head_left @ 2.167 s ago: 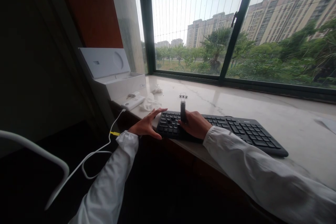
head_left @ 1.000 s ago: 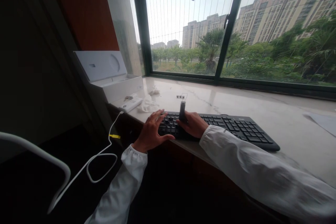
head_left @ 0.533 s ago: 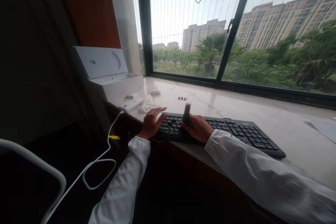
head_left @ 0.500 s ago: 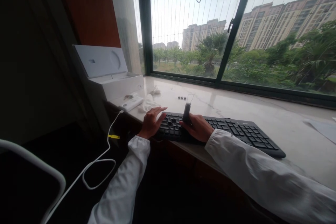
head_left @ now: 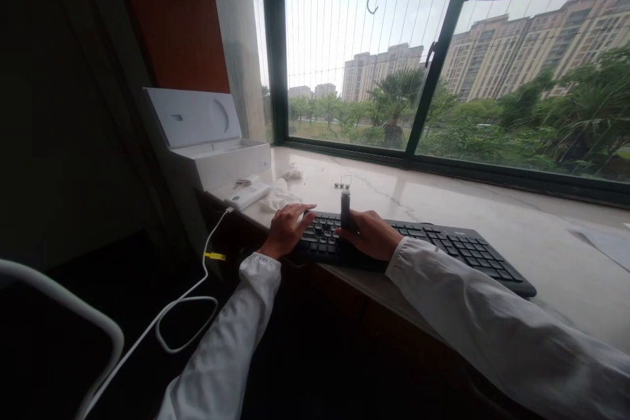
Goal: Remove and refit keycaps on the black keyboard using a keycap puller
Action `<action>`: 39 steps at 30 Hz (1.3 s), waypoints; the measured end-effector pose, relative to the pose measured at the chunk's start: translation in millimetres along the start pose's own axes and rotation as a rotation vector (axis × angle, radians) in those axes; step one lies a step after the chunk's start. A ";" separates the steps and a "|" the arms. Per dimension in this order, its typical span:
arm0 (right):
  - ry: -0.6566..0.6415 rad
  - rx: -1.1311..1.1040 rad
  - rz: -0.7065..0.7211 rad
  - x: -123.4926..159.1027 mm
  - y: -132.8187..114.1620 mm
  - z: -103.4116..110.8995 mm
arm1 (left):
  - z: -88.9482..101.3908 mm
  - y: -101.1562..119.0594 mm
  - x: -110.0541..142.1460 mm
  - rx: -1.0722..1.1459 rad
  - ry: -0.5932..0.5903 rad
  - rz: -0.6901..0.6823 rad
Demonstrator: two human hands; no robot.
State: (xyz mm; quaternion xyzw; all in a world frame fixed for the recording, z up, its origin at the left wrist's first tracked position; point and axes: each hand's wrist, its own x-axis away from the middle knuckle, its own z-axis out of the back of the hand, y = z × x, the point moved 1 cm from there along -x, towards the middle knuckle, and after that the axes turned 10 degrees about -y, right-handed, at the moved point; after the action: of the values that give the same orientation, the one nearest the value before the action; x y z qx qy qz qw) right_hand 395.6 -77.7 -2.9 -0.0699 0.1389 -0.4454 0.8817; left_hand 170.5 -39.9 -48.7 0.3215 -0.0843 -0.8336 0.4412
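Looking down through the head camera, I get the white sleeves (head_left: pixel 457 302) first, elastic at the wrists, which likely leaves the hands free of loose cloth. Low on the left, a white tube (head_left: pixel 98 319) curves past a white cable (head_left: pixel 204 267) with a yellow tag (head_left: pixel 215 256).

Ahead, my left hand (head_left: pixel 284 232) is at the left end of the black keyboard (head_left: pixel 475 254); thumb and forefinger point inward with a narrow gap, nothing visible between them. I judge it is there to steady that end. I can't tell how firmly it touches.

My right hand (head_left: pixel 370 236) wraps a dark-handled wire tool (head_left: pixel 345 210), fingers closed round the grip, thumb inward. It stands upright above the keys, wire end up, which I take as keeping the wire off them. The keyboard lies slanted along the counter's near edge, probably for easy reach.

Past it, three small pieces (head_left: pixel 336 185) sit in a row, perhaps lined up so none strays. Leftward are crumpled white material (head_left: pixel 283 195), a white device (head_left: pixel 249 196) with the cable plugged in, and an open white box (head_left: pixel 231 161). Farthest is the barred window (head_left: pixel 315 26).
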 end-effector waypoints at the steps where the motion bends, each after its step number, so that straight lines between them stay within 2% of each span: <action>1: 0.004 0.002 0.009 0.0 -0.1 0.3 | 0.0 0.1 0.0 -0.004 0.000 0.003; 8: 0.035 -0.084 0.042 2.8 5.1 -2.0 | 4.3 1.4 1.2 0.022 -0.045 -0.023; 14: 0.070 -0.138 0.051 3.9 11.4 -5.6 | 16.0 2.6 4.5 0.133 -0.236 -0.111; 19: 0.082 -0.167 0.032 4.3 11.0 -7.0 | 26.4 -4.8 5.6 0.337 -0.389 -0.208; 22: 0.077 -0.189 0.015 4.3 10.9 -7.7 | 30.5 -8.0 5.3 0.433 -0.454 -0.219; 30: 0.066 -0.198 0.001 3.2 12.7 -8.4 | 31.9 -13.3 1.6 0.457 -0.587 -0.293; 34: 0.055 -0.193 -0.014 4.0 10.2 -6.9 | 33.5 -16.1 1.8 0.436 -0.618 -0.294; 39: 0.050 -0.139 0.006 4.5 5.5 -3.9 | 34.5 -13.0 4.2 0.438 -0.577 -0.313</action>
State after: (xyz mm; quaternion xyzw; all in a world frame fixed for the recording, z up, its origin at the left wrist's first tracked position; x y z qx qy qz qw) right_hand 401.2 -78.1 -8.8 -0.1195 0.1915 -0.4336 0.8724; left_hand 138.9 -40.4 -29.3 0.1694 -0.3306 -0.9092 0.1878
